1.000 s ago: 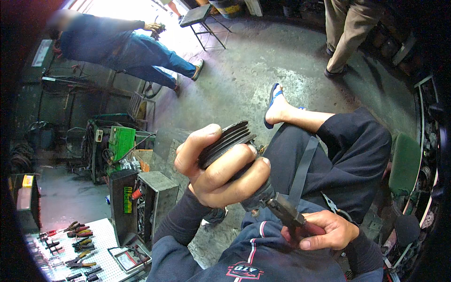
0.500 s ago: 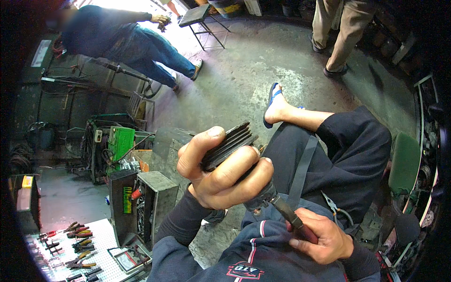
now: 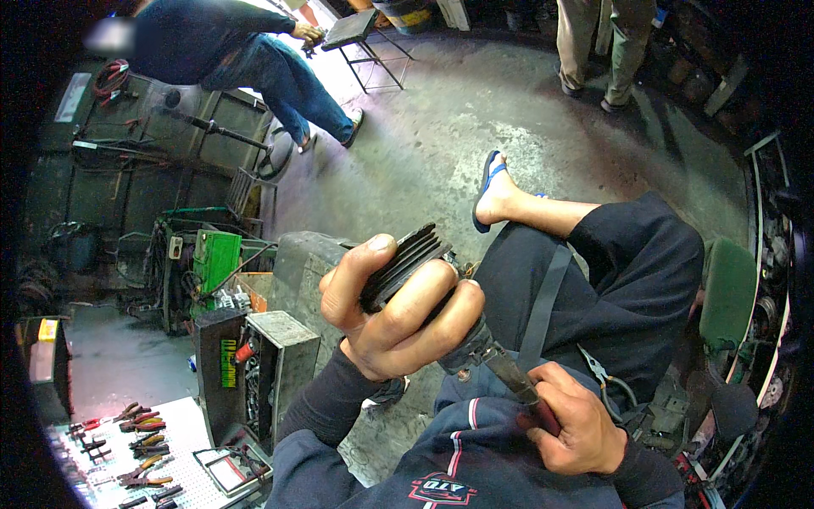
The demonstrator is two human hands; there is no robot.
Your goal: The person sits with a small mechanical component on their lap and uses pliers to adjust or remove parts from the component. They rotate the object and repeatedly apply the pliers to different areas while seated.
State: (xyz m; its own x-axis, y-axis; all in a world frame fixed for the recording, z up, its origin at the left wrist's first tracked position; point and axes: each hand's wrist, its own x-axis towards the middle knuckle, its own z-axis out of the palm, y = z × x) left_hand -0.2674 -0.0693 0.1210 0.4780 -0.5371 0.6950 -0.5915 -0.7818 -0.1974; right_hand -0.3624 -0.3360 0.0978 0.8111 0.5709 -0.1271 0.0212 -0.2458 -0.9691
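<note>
My left hand (image 3: 398, 318) is wrapped round a dark grooved pulley (image 3: 409, 265), whose ribs face up between the thumb and the fingers. Below the fingers, a black lower end (image 3: 466, 349) of the same part sticks out toward my right hand. In my right hand (image 3: 581, 424), closed in a fist, is a flat-bladed hand tool (image 3: 510, 374) with a dark red handle. Its blade reaches the pulley's lower end; whether it touches there I cannot tell. My fingers hide much of the part and most of the handle.
Pliers (image 3: 596, 366) rest on my lap by the right thigh. At lower left, a white perforated board (image 3: 191, 424) bears several pliers. Behind it stand a grey metal box (image 3: 284, 331) and a green machine (image 3: 216, 259). A person in jeans (image 3: 297, 93) is near a stool (image 3: 349, 30).
My right hand has shifted slightly, and more of the blade shows, tilted differently. The left hand and pulley moved slightly left. In the background, both people have changed position.
</note>
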